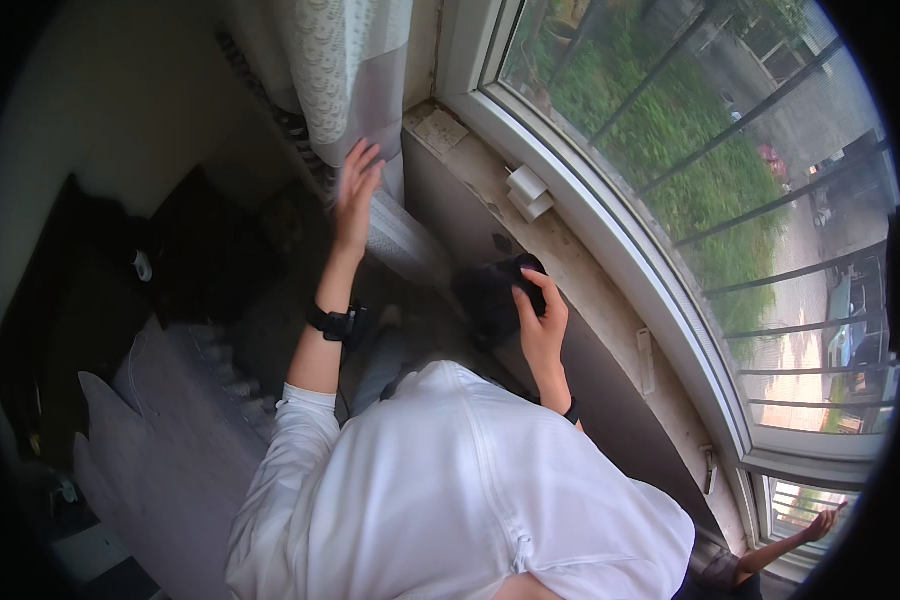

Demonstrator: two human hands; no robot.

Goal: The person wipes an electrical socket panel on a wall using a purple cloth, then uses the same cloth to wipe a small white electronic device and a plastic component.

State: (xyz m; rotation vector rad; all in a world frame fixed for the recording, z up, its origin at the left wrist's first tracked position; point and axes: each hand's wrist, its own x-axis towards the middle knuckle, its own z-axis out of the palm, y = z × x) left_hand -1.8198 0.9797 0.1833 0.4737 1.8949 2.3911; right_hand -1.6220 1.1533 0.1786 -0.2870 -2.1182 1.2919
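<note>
My left hand (355, 195) is raised against the lower part of a white, lace-patterned curtain (332, 70). Its fingers are stretched out, slightly smeared by motion, and I cannot tell whether they touch the fabric. Close to the windowsill (580, 265), the curled fingers of my right hand (544, 325) grip a black, soft-looking thing (490, 297). Its exact kind does not show, and its lower part fades into shadow. A black band with a small box sits on my left wrist.
A white plug adapter (529, 193) stands on the sill beneath the barred window (670, 130). Grey-mauve bedding (175, 430) and dark heaps lie on the left. At the lower right, another person's arm (795, 540) reaches toward the window.
</note>
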